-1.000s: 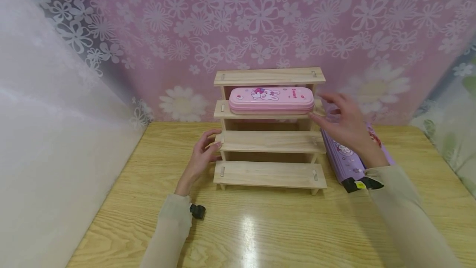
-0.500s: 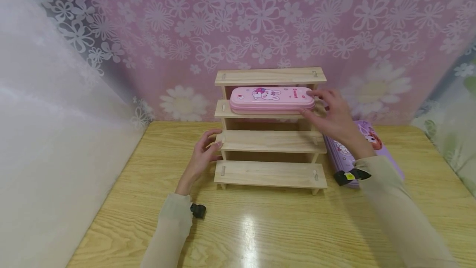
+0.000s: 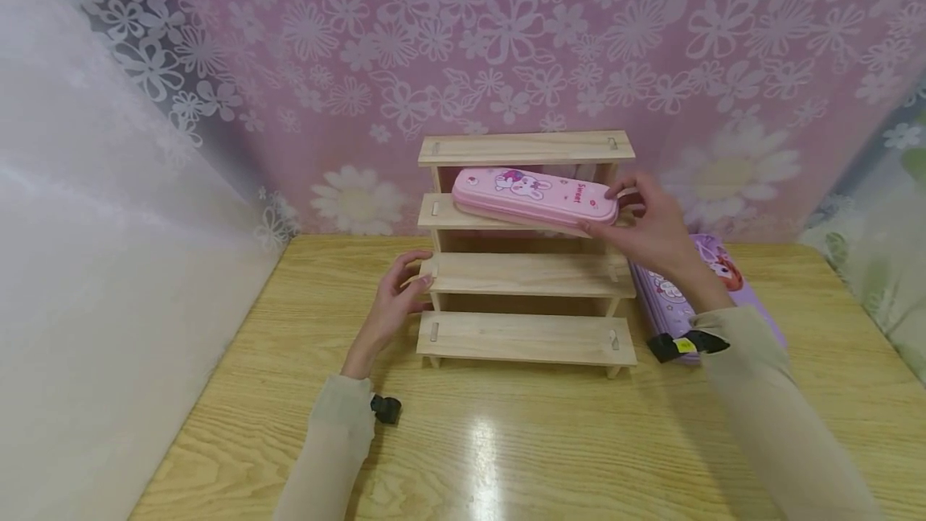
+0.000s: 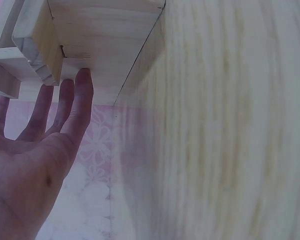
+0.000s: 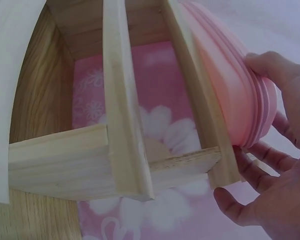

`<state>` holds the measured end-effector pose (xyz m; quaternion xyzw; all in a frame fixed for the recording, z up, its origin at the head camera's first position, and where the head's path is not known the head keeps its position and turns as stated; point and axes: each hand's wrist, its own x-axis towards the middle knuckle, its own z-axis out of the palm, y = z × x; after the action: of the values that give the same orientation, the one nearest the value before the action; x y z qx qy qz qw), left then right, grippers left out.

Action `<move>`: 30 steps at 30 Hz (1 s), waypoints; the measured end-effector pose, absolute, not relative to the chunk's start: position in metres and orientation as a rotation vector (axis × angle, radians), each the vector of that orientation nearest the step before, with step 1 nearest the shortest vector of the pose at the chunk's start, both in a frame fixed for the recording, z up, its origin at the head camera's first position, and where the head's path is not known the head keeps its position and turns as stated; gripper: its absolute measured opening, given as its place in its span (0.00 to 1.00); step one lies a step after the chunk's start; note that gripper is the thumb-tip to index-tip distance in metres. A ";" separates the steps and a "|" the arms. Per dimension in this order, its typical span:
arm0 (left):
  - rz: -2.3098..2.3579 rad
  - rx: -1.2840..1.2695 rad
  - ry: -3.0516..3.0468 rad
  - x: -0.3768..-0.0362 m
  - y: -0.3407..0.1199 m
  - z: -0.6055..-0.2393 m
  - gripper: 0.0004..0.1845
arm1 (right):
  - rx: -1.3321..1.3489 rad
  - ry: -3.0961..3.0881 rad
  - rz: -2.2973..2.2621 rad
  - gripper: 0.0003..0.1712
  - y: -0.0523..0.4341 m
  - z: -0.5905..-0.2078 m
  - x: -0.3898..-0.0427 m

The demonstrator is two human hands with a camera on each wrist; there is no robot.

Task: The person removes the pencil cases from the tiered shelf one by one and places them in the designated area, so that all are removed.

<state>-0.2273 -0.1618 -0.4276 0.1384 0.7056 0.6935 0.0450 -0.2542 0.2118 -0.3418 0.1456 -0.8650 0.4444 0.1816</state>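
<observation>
Gripping the pink bunny-print tin pencil case by its right end, my right hand tilts it off the stepped wooden rack; left hand, fingers relaxed, steadies the rack's left side.

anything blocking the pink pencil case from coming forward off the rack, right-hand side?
Nothing visible. The right hand grips the right end of the pink pencil case, which is angled out past the front edge of its wooden step. The steps below sit lower, and the purple case lies off to the right.
</observation>
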 end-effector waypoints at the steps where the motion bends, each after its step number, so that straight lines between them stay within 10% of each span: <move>1: 2.118 0.426 2.157 -0.227 -0.162 -0.428 0.22 | 0.402 -2.450 1.261 0.31 0.212 -0.341 -0.252; 30: 2.112 0.408 2.186 -0.236 -0.165 -0.444 0.22 | 0.252 -2.473 1.670 0.37 0.226 -0.348 -0.201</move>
<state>-0.2356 -0.1651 -0.4436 0.1330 0.7123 0.6881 0.0373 -0.2009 0.2262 -0.3482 0.0841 -0.8235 0.5562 0.0734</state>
